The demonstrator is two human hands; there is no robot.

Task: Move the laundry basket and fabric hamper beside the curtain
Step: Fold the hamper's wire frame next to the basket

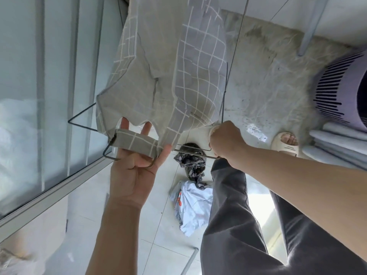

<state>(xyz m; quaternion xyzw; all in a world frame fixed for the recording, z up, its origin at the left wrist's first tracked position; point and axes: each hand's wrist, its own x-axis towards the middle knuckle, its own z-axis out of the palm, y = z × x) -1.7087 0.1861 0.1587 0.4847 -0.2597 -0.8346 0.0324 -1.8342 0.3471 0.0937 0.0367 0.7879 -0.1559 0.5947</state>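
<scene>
Fabric hamper (pixel 164 62), grey with a white grid, hangs from its dark wire frame (pixel 83 124) beside the window glass (pixel 49 76); left hand (pixel 135 161) cups its fabric handle (pixel 137 142), fingers spread open; right hand (pixel 224 143) is fisted around the frame; lavender laundry basket (pixel 341 88) stands at right on the shaggy rug (pixel 268 76).

We hold both bare arms out in front. Our left hand (pixel 135 161) is palm up, fingers (pixel 124 124) spread wide and loose. Our right hand (pixel 224 141) is curled into a tight fist, knuckles up.
</scene>
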